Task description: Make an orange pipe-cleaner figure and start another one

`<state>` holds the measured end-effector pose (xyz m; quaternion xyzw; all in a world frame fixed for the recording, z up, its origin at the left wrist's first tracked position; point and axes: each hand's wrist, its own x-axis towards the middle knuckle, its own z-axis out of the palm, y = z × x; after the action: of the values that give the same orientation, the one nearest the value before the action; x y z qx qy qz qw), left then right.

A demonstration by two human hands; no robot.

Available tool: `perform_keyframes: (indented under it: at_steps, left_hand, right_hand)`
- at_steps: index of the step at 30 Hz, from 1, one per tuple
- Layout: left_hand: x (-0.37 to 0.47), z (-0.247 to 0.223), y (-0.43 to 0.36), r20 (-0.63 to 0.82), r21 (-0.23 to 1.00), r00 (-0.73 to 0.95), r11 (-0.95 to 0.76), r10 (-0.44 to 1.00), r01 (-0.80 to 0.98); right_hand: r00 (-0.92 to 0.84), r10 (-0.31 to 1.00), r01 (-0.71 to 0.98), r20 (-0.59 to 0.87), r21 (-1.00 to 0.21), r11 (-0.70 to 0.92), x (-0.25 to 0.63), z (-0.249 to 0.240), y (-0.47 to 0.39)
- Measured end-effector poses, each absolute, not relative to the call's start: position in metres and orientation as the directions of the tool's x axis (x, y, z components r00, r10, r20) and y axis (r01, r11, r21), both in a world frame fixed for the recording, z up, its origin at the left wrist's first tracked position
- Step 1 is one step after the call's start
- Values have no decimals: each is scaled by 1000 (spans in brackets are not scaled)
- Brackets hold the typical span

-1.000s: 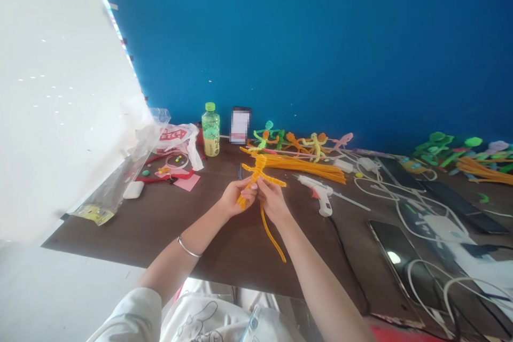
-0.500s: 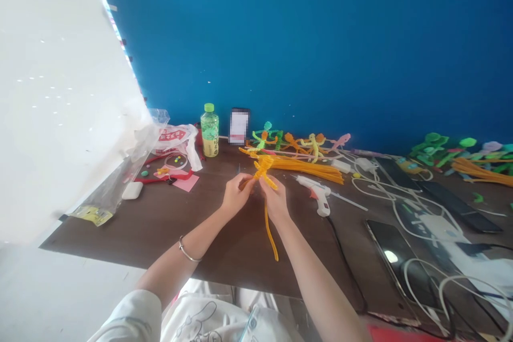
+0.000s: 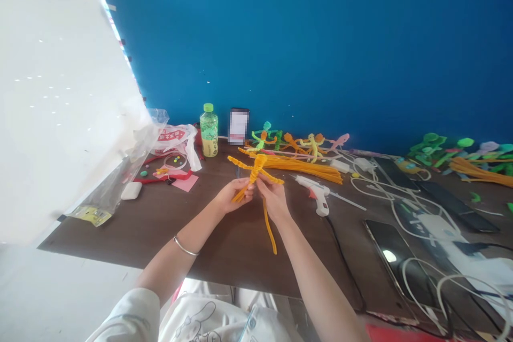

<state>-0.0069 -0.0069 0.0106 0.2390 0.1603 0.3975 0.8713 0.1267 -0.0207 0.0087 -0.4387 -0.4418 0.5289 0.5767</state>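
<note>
Between my hands, above the dark table, is an orange pipe-cleaner figure with a rounded head and two twisted arms spread to the sides. My left hand is closed around its lower body, where short orange ends stick out at the lower left. Pressed against the other side, my right hand pinches the figure too, its fingertips partly hidden. A long loose orange strand hangs down below my right hand. Just behind the figure lies a bundle of orange pipe cleaners.
A white glue gun lies to the right, its black cord running forward. Beyond it are a phone and tangled white cables. Finished pipe-cleaner figures line the wall. A green-capped bottle, a propped phone and plastic bags stand left.
The orange figure has turned more upright, and its arms now show stretched out to both sides. My left hand has shifted slightly left and down along its lower body.
</note>
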Motion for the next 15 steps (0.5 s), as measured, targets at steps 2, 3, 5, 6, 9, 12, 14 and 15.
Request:
perform_keyframes:
  at_steps: [2,3,5,6,9,12,14,15]
  left_hand:
    - [-8,10,-8,-124,460,673,643,729,-612]
    - [-9,10,-8,-133,421,695,675,707,-606]
    - [-9,10,-9,-135,364,736,724,663,-585]
    - [-9,10,-9,-137,356,752,740,645,-570]
    - [-7,11,-8,-173,441,750,731,639,-522]
    - [-1,11,-10,-203,681,637,575,743,-454]
    - [4,10,-11,-154,827,485,381,861,-413]
    - [6,8,-12,-103,874,392,271,914,-402]
  right_hand:
    - [-20,999,-260,28,-965,22,125,10,-23]
    - [-57,998,-281,19,-960,2,125,11,-25]
    - [-104,995,-320,2,-947,-31,125,13,-27]
    - [-109,994,-337,-5,-940,-42,125,13,-27]
    - [-91,996,-360,-15,-932,-47,126,12,-25]
    - [-59,998,-365,-6,-931,-27,128,10,-21]
    - [-27,1000,-361,6,-932,-4,128,9,-20]
    - [-3,1000,-352,10,-936,8,128,8,-19]
